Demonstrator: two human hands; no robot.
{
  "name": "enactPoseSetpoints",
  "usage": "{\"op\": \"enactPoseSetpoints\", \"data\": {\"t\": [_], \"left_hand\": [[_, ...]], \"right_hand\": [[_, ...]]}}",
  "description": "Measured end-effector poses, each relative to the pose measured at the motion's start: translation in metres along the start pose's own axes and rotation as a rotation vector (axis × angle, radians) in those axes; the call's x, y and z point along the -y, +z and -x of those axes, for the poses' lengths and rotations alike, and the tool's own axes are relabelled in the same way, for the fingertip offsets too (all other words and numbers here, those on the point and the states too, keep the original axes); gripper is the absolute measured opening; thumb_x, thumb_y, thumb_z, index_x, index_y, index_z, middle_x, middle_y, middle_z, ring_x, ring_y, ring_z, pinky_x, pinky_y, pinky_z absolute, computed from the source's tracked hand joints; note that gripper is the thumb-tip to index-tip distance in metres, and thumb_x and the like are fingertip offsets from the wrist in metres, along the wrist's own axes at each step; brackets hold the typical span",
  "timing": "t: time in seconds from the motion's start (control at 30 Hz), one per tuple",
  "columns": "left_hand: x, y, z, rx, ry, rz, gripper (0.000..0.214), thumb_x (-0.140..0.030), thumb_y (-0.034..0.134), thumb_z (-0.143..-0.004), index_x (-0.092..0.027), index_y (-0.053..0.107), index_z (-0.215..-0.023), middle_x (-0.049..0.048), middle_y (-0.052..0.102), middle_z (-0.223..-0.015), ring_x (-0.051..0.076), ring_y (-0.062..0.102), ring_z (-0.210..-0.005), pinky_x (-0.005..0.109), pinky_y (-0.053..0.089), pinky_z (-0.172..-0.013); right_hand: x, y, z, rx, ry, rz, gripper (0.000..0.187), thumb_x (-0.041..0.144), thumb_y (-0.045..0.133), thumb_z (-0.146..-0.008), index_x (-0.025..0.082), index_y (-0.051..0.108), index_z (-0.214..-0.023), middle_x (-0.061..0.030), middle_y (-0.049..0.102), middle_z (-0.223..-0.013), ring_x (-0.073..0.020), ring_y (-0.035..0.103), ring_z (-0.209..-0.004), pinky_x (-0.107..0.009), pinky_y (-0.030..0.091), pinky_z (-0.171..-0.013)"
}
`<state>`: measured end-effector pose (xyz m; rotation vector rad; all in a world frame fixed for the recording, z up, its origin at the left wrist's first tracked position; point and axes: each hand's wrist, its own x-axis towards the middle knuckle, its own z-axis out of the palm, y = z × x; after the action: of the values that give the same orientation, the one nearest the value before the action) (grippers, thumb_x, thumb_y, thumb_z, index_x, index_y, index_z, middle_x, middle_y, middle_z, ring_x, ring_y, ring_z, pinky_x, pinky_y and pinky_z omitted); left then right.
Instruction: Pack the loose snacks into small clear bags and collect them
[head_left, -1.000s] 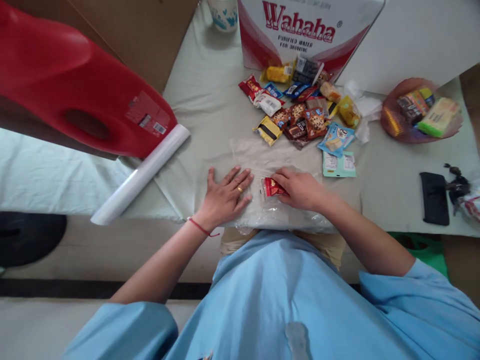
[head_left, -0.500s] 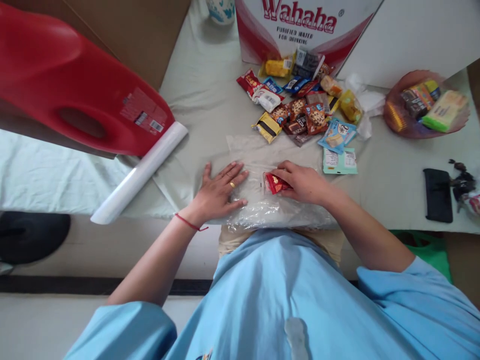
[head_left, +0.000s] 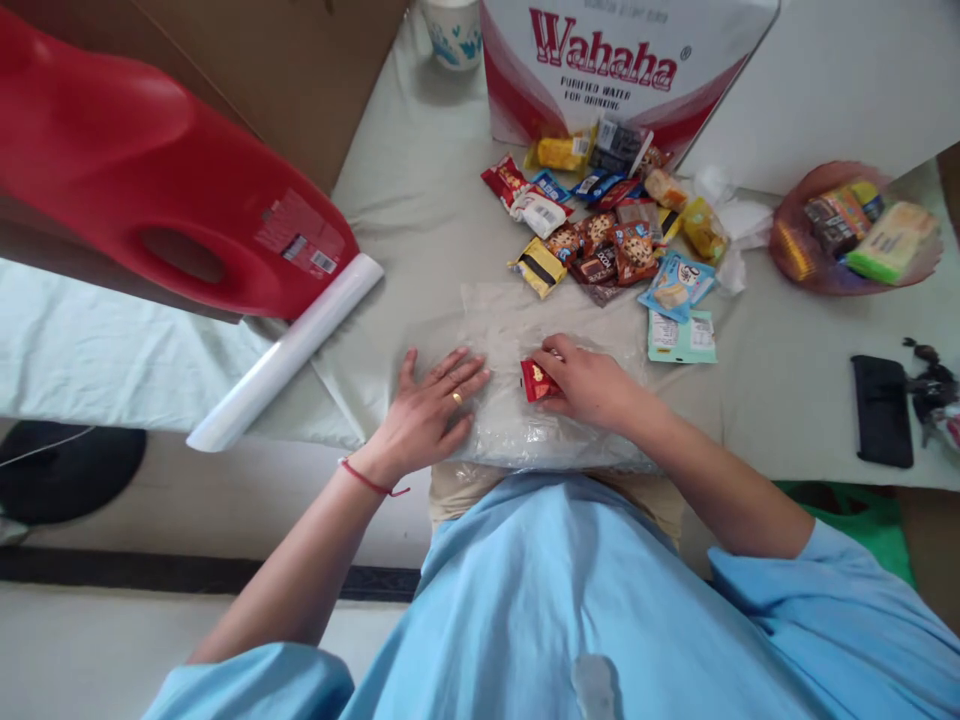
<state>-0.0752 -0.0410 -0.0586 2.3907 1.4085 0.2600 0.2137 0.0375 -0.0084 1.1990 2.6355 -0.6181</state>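
Note:
A sheet of clear plastic film (head_left: 499, 425) lies at the table's front edge. My left hand (head_left: 431, 408) rests flat on its left part, fingers spread, holding nothing. Over the film's middle, my right hand (head_left: 589, 385) grips a small red snack packet (head_left: 536, 380) from the right; the fingers hide part of it. Just behind the film is a pile of wrapped snacks (head_left: 600, 235), with a light blue packet (head_left: 677, 284) and a mint green packet (head_left: 682, 337) at its near right side.
A white plastic roll (head_left: 289, 350) lies at left beside a large red jug (head_left: 225, 200). A Wahaha carton (head_left: 611, 60) and a paper cup (head_left: 454, 35) stand at the back. To the right are a pink bowl of snacks (head_left: 795, 215) and a black phone (head_left: 881, 410).
The right hand has shifted slightly left and down over the film with the red packet. The left hand stays flat, its thumb drawn in a little. The whole view has tilted slightly.

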Motion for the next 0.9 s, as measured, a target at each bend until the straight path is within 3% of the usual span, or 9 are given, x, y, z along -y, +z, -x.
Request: {"op": "enactPoseSetpoints", "data": {"t": [0.13, 0.27, 0.4, 0.47, 0.53, 0.6, 0.73, 0.8, 0.9], "left_hand": [[0.000, -0.006, 0.014, -0.044, 0.073, 0.024, 0.093, -0.011, 0.050, -0.080, -0.034, 0.039, -0.169, 0.0061, 0.043, -0.175, 0.033, 0.035, -0.166, 0.071, 0.002, -0.136], [-0.008, -0.003, 0.030, 0.029, 0.186, 0.100, 0.085, -0.012, 0.053, -0.086, -0.033, 0.042, -0.167, 0.0066, 0.046, -0.173, 0.031, 0.035, -0.166, 0.067, 0.006, -0.138], [-0.015, 0.015, 0.037, -0.002, 0.204, 0.148, 0.051, -0.029, 0.062, -0.102, -0.031, 0.059, -0.153, 0.0107, 0.054, -0.168, 0.032, 0.048, -0.159, 0.066, 0.016, -0.136], [-0.016, 0.023, 0.036, -0.092, 0.178, 0.198, 0.033, -0.030, 0.062, -0.105, -0.030, 0.070, -0.137, 0.0094, 0.065, -0.158, 0.029, 0.057, -0.151, 0.063, 0.022, -0.136], [-0.016, 0.024, 0.031, -0.173, 0.152, 0.280, 0.023, -0.025, 0.060, -0.106, -0.029, 0.075, -0.124, 0.0077, 0.075, -0.145, 0.026, 0.067, -0.141, 0.058, 0.030, -0.134], [-0.015, 0.018, 0.022, -0.229, 0.113, 0.364, 0.021, -0.022, 0.058, -0.106, -0.027, 0.076, -0.116, 0.0061, 0.082, -0.128, 0.024, 0.074, -0.130, 0.053, 0.038, -0.131], [-0.010, -0.003, -0.005, -0.278, -0.026, 0.413, 0.019, -0.030, 0.057, -0.105, -0.026, 0.075, -0.100, 0.0029, 0.085, -0.103, 0.024, 0.078, -0.120, 0.053, 0.044, -0.126], [-0.006, -0.009, -0.021, -0.296, -0.114, 0.375, 0.023, -0.037, 0.058, -0.104, -0.026, 0.073, -0.091, 0.0031, 0.083, -0.099, 0.027, 0.076, -0.122, 0.056, 0.043, -0.126], [0.001, -0.004, -0.042, -0.317, -0.251, 0.295, 0.024, -0.043, 0.062, -0.099, -0.026, 0.068, -0.082, 0.0056, 0.080, -0.097, 0.031, 0.070, -0.127, 0.057, 0.046, -0.121]], "right_hand": [[-0.017, -0.005, 0.022, -0.095, -0.062, -0.088, 0.073, 0.036, 0.078, -0.096, 0.022, 0.049, -0.161, -0.0192, 0.042, -0.170, -0.0371, 0.065, -0.135, -0.048, 0.060, -0.100], [-0.040, 0.000, 0.073, -0.219, -0.249, -0.200, 0.061, 0.047, 0.070, -0.102, 0.027, 0.054, -0.158, -0.0171, 0.057, -0.157, -0.0350, 0.062, -0.138, -0.053, 0.057, -0.110], [-0.049, 0.049, 0.123, -0.226, -0.265, -0.140, 0.065, 0.050, 0.074, -0.099, 0.023, 0.057, -0.155, -0.0203, 0.058, -0.157, -0.0379, 0.058, -0.138, -0.059, 0.056, -0.110], [-0.050, 0.076, 0.135, -0.302, -0.227, -0.114, 0.049, 0.038, 0.070, -0.103, 0.022, 0.063, -0.149, -0.0196, 0.061, -0.155, -0.0364, 0.058, -0.139, -0.059, 0.055, -0.112], [-0.051, 0.089, 0.138, -0.397, -0.207, -0.161, 0.034, 0.027, 0.063, -0.106, 0.024, 0.069, -0.139, -0.0166, 0.068, -0.146, -0.0321, 0.062, -0.132, -0.055, 0.056, -0.109], [-0.053, 0.082, 0.131, -0.446, -0.226, -0.271, 0.026, 0.022, 0.058, -0.107, 0.025, 0.072, -0.129, -0.0130, 0.076, -0.130, -0.0269, 0.069, -0.116, -0.047, 0.058, -0.099], [-0.069, 0.033, 0.102, -0.451, -0.172, -0.345, 0.024, 0.028, 0.052, -0.110, 0.024, 0.075, -0.115, -0.0079, 0.077, -0.095, -0.0228, 0.069, -0.088, -0.039, 0.055, -0.084], [-0.081, 0.012, 0.083, -0.449, -0.071, -0.272, 0.027, 0.034, 0.052, -0.109, 0.022, 0.076, -0.108, -0.0080, 0.075, -0.089, -0.0239, 0.068, -0.086, -0.038, 0.053, -0.080], [-0.096, -0.001, 0.051, -0.371, 0.064, -0.136, 0.029, 0.034, 0.053, -0.106, 0.019, 0.078, -0.104, -0.0104, 0.075, -0.091, -0.0266, 0.068, -0.089, -0.038, 0.051, -0.081]]}}
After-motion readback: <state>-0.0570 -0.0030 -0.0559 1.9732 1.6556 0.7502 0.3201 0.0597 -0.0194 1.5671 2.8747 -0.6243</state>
